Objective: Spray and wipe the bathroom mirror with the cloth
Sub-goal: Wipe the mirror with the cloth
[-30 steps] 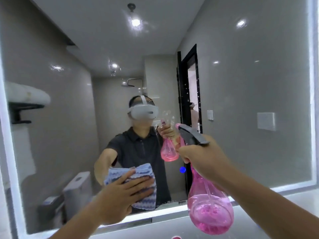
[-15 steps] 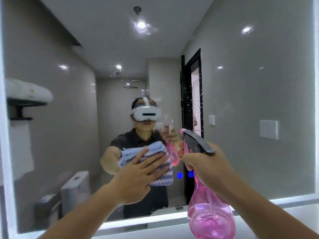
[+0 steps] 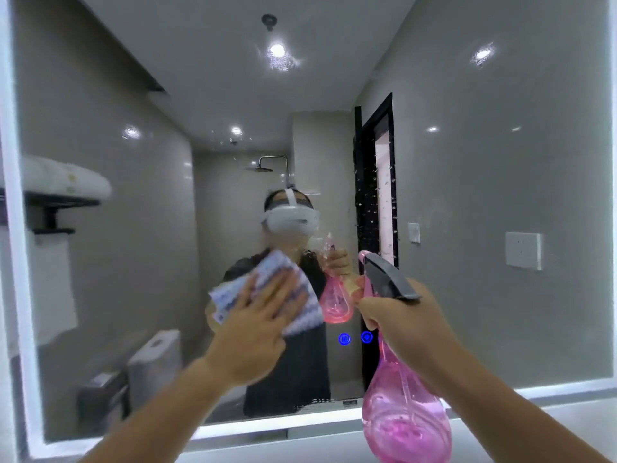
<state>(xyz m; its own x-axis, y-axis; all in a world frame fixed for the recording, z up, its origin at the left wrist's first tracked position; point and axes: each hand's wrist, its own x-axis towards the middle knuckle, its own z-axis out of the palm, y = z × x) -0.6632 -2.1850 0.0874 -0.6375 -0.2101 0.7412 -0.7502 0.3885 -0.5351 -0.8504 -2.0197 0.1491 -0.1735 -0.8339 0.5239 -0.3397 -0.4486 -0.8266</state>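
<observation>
While a pink liquid fills only the rounded base of a translucent pink spray bottle (image 3: 405, 416), a thin dip tube is seen running down through its neck, and a dark grey trigger head (image 3: 389, 279) is pointed toward the glass. The bottle is held upright, close above the pale counter (image 3: 567, 426) at the lower right.

The bathroom mirror (image 3: 484, 182) is framed by a glowing white light strip, and two small blue touch icons (image 3: 355, 338) are lit near its lower middle. Fine droplets (image 3: 377, 208) are scattered over the glass where a dark door frame is reflected, and more are visible higher up around a reflected ceiling light. A streaky, blurred patch is visible on the glass beside the cloth. Grey walls, a toilet, a shower head, a towel shelf and a person in a dark shirt wearing a white headset are reflected.

A blue-and-white patterned cloth (image 3: 300, 295) is pressed flat against the mirror near its middle, just left of the bottle's reflection. It is covered by the left hand (image 3: 257, 325), whose fingers are spread wide and laid flat on it. The right hand (image 3: 400, 325) is wrapped around the bottle's neck just under the trigger head, fingers curled closed.
</observation>
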